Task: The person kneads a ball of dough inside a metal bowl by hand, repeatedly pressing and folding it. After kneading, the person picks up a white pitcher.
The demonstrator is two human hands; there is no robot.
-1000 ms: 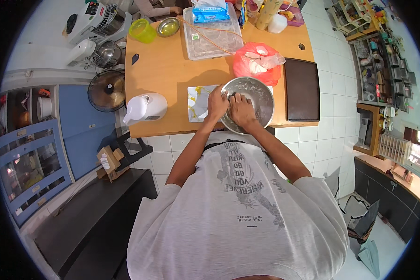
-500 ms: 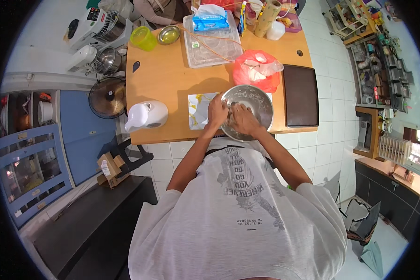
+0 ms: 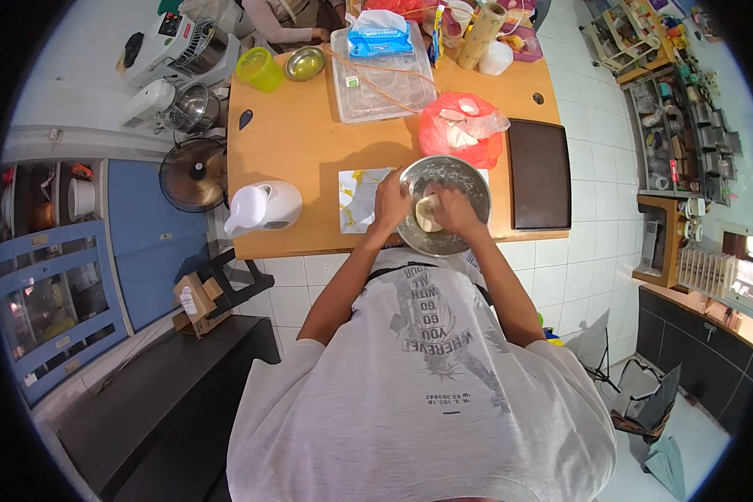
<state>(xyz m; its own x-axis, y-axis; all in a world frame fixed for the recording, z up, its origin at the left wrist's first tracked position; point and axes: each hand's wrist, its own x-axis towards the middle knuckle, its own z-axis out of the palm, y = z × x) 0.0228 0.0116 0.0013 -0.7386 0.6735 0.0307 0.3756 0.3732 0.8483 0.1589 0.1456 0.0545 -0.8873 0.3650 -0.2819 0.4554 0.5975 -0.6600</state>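
Observation:
A steel mixing bowl [image 3: 474, 186] stands near the front edge of the table, with pale smears on its inner wall. My left hand [image 3: 391, 202] grips the left side of its rim. Inside it lies a lump of pale dough [image 3: 427, 216]. My right hand [image 3: 455, 209] is down in the bowl, its fingers curled against the dough's right side; the fingertips are partly hidden. Under the bowl's left side a white sheet with a yellow pattern [image 3: 357, 202] shows. Just behind the bowl sits a red plastic bag [image 3: 487, 152] with white contents.
On the wooden table [image 3: 293, 159] are a white jug [image 3: 278, 205] at left, a dark tray [image 3: 540, 174] at right, and a clear lidded box [image 3: 376, 90] with a blue wipes pack [image 3: 380, 40] on it. A green container [image 3: 260, 70] and metal bowl [image 3: 305, 63] stand near another person's hand [image 3: 320, 34].
My right hand has drawn to the right and its fingers have curled, uncovering the dough lump. My left hand stays on the bowl's rim.

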